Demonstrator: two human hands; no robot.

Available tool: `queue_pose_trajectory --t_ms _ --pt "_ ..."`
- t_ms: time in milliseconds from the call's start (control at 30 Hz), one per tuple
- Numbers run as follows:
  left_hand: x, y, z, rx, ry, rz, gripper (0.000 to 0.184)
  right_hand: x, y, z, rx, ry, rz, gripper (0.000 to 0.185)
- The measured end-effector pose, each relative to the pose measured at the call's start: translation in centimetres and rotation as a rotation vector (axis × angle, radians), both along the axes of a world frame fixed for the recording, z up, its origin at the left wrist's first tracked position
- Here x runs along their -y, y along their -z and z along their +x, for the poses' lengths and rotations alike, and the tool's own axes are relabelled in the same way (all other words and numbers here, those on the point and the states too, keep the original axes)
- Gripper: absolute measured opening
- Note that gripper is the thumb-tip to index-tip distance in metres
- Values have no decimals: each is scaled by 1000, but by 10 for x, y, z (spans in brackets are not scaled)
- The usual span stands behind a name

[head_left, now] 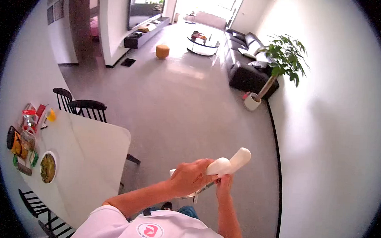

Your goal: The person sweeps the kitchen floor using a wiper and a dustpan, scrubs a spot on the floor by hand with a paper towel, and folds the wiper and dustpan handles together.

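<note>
In front of my torso I hold a white object with rounded, bar-like ends [240, 158]; I cannot make out its kind. My left hand [191, 177] is closed around it, and a shorter rounded white end sticks out past the fingers. Just right of that, my right hand [224, 183] grips below the longer white end, its fingers partly hidden. Under my hands, pale and grey thin parts show, partly covered by my left hand and forearm. Whether they belong to the same object, I cannot tell.
To the left stands a white table [91, 157] with a plate of food [48, 168], packages and jars. Black chairs [89, 108] surround it. A potted plant [253, 102] and dark sofa [247, 74] line the right wall. An orange stool [162, 52] and round coffee table [203, 46] are farther off.
</note>
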State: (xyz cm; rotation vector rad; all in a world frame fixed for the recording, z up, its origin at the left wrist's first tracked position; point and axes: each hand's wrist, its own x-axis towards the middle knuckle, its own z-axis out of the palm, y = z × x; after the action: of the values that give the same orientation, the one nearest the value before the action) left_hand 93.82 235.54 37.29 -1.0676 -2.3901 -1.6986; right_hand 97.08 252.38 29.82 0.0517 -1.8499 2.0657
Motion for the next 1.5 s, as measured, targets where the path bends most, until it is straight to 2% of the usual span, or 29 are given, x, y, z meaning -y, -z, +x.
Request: queue_pose_trajectory --t_ms 167,233,300,333,400,500,567,633,700,733,767,833,900,1033,1100,1167,1233,1300,1367,1500 --pt "5 10 -91 13 -1 -22 40 0 -9 -98 8 -128 31 61" --pt "1 14 -128 14 -31 1 40 6 -7 -140 -20 -151 -49 56" --pt "-3 10 -162 209 -126 -172 38 2 6 -183 3 -194 -29 59" --pt "-9 12 -180 205 -130 -175 38 -6 12 -208 14 -232 -5 63" --pt "-10 14 -214 175 -141 -95 37 -8 10 -253 -23 -299 13 64" --pt "-6 23 -264 209 -197 -131 38 -2 10 -317 -97 -351 -2 62" --pt "-4 29 -295 197 -243 -181 38 0 15 -358 -87 -448 -31 61" --pt "3 36 -326 316 -303 -82 39 13 23 -400 23 -551 -73 59" --pt "10 46 -357 360 -365 -136 41 15 13 -439 44 -631 -49 58" --pt "16 48 -372 342 -371 -51 41 22 14 -460 58 -698 -67 57" --pt "21 48 -391 320 -375 30 41 30 17 -481 71 -765 -89 56" --pt "39 43 -416 278 -410 -72 39 51 22 -517 50 -829 -104 55" --pt "57 49 -444 276 -494 15 40 78 15 -546 101 -854 -157 53" --pt "114 57 -504 272 -502 154 43 140 33 -615 52 -930 -130 51" --pt "137 52 -536 184 -650 11 42 169 26 -648 14 -868 -104 49" --pt "154 35 -564 158 -729 -9 41 198 28 -682 41 -876 -125 47" --pt "170 24 -595 151 -815 -43 40 221 24 -716 -92 -840 -48 41" --pt "192 20 -620 147 -914 -48 38 246 20 -739 -75 -867 -96 35" --pt "217 16 -649 198 -930 -89 36 268 16 -768 -5 -946 -187 32" --pt "270 33 -721 85 -950 -118 36 314 25 -848 -8 -1003 -77 37"
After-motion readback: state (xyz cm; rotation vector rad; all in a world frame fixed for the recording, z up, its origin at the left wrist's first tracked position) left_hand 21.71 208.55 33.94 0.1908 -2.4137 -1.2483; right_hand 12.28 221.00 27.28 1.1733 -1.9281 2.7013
